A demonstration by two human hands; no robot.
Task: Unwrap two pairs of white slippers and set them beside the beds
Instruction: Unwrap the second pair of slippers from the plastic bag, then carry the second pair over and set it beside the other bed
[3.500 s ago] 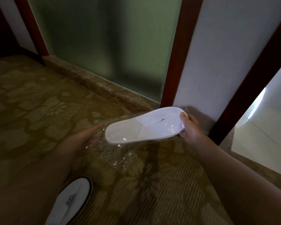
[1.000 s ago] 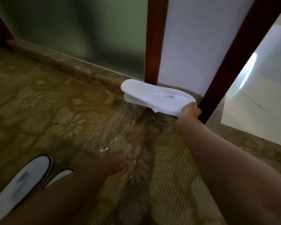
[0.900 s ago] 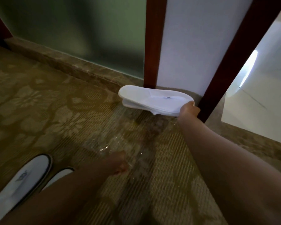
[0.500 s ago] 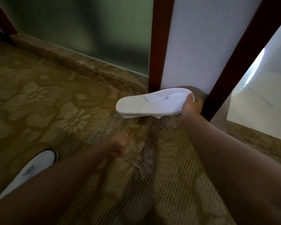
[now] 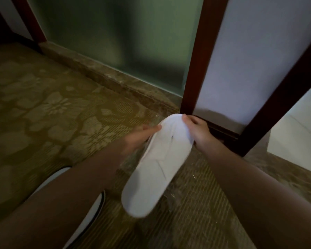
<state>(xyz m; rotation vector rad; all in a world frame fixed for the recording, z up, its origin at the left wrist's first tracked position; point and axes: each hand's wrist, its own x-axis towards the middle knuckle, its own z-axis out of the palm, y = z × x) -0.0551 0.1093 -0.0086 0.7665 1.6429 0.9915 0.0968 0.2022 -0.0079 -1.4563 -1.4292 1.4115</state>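
Note:
A stacked pair of white slippers hangs in the air above the carpet, its long side pointing toward me. My right hand grips the far end from the right. My left hand presses its fingers against the far end from the left. Clear plastic wrap shows crumpled just under my left hand, and I cannot tell whether the hand pinches it. Two other white slippers with dark rims lie on the carpet under my left forearm, mostly hidden.
Patterned olive carpet covers the floor. Ahead stands a frosted glass panel on a stone sill, beside red-brown wooden posts and a white wall panel. A bright tiled floor opens at the right.
My right hand swung the slipper pair from crosswise to pointing toward me. My left hand rose from the plastic wrap on the carpet to the slippers' far end.

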